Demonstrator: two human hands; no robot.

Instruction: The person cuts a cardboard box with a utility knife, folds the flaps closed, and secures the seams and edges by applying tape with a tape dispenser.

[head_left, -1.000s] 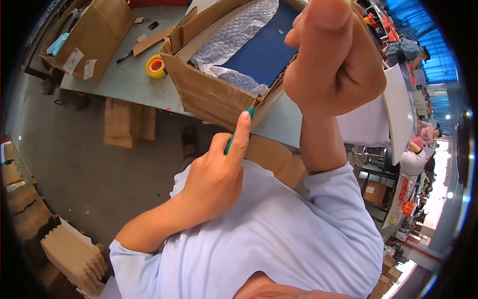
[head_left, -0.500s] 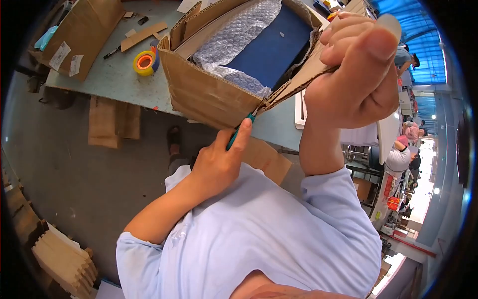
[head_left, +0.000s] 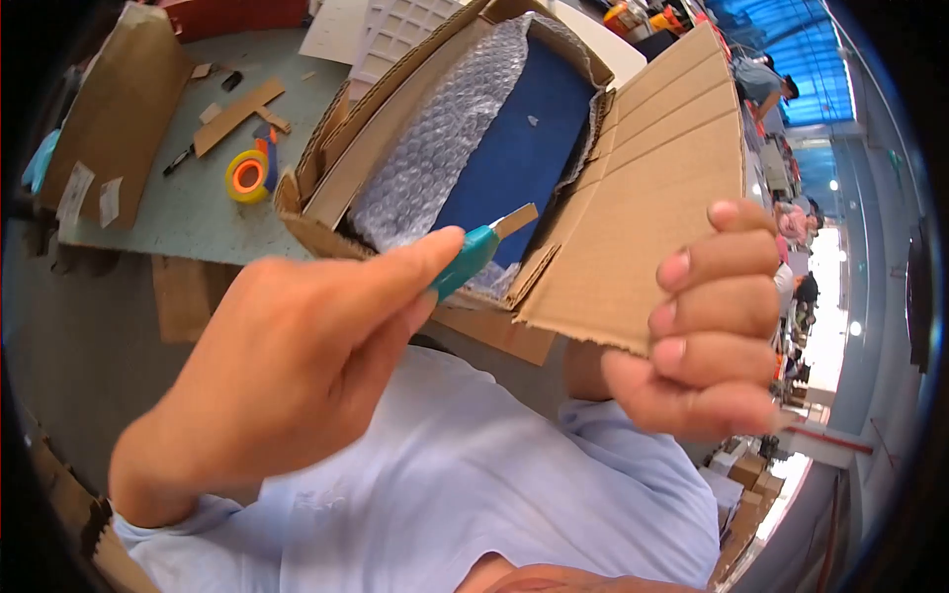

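My left hand (head_left: pixel 297 356) is closed around a teal utility knife (head_left: pixel 469 262). Its bare blade points up and right, in front of the open carton. On the right, my right hand (head_left: pixel 717 316) has its fingers curled over the lower corner of a brown cardboard flap (head_left: pixel 652 148), which is folded outward. The flap belongs to a cardboard box (head_left: pixel 326 198) on the table edge. Inside lie a dark blue flat item (head_left: pixel 529 128) and bubble wrap (head_left: pixel 435 128) along its left side. The flap's near edge looks ragged, and the box's near corner is cut open.
On the grey-green table (head_left: pixel 213 222) lie a roll of yellow tape (head_left: pixel 246 176), cardboard strips (head_left: pixel 237 117) and a black marker (head_left: pixel 178 160). Another carton (head_left: pixel 119 119) stands at the left. White grid panels (head_left: pixel 400 40) lie behind the box. Other people (head_left: pixel 761 84) sit farther off at right.
My left hand has lifted the knife away from the box corner, up toward the camera. My right hand has lowered, and the flap now lies folded outward. The view has shifted slightly.
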